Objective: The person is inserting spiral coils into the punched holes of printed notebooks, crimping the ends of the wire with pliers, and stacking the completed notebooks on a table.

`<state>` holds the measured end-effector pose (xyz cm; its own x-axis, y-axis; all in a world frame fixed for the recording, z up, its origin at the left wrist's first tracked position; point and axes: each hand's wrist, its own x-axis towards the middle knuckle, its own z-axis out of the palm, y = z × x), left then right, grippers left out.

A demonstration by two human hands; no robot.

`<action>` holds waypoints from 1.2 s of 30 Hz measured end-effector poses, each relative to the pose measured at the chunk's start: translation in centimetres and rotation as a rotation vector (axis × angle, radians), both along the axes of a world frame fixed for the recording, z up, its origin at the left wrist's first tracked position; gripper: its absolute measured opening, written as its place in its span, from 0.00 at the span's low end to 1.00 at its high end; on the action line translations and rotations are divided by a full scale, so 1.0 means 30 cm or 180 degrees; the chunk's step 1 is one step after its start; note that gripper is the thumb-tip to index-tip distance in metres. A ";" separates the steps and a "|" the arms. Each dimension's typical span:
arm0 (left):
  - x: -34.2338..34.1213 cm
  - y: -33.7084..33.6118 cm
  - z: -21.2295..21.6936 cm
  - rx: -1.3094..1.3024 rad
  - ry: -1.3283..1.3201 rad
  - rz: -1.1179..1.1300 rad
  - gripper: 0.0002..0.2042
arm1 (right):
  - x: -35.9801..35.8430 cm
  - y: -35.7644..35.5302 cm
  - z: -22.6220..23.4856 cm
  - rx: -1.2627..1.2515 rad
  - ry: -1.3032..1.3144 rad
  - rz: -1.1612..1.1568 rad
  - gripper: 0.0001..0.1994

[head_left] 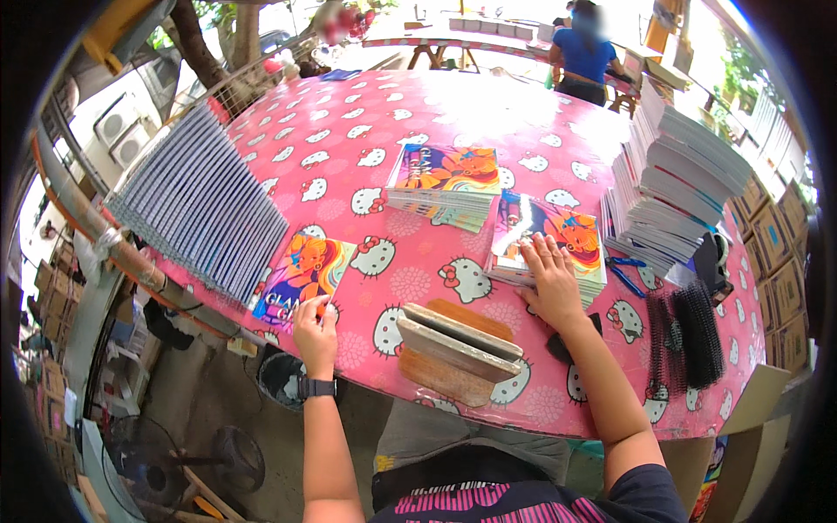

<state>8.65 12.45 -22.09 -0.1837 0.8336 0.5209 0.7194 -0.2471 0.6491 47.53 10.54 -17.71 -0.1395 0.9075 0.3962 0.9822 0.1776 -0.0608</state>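
My left hand (316,336), with a dark watch on its wrist, has its fingers curled together at the near right corner of a colourful booklet (307,268). That booklet lies flat by the table's left edge, showing a cartoon figure on its cover. My right hand (555,283) rests with spread fingers on a stack of similar booklets (571,231). Behind it to the left is another stack of the same covers (453,170). Between my hands stands a slotted wooden block (458,344) on the pink patterned table (392,279).
A tall leaning pile of spiral-bound books (205,209) fills the left edge. Stacked unbound books (671,179), blue-handled pliers (628,275) and black binding coils (689,340) are at right. Cartons (776,270) stand beyond. A person in blue (584,52) is at the far end.
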 end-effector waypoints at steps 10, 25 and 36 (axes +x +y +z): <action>0.115 -0.133 0.181 0.0307 -0.0683 -0.1176 0.26 | 0.008 -0.062 0.034 0.0223 0.0487 0.0569 0.17; 0.272 -0.259 0.368 -0.1433 -0.3114 -0.2192 0.14 | -0.336 -0.437 0.259 0.0163 0.0907 0.1722 0.31; 0.297 -0.197 0.483 0.0187 -0.2861 -0.2835 0.16 | -0.094 -0.447 0.187 -0.0031 0.4759 0.0592 0.15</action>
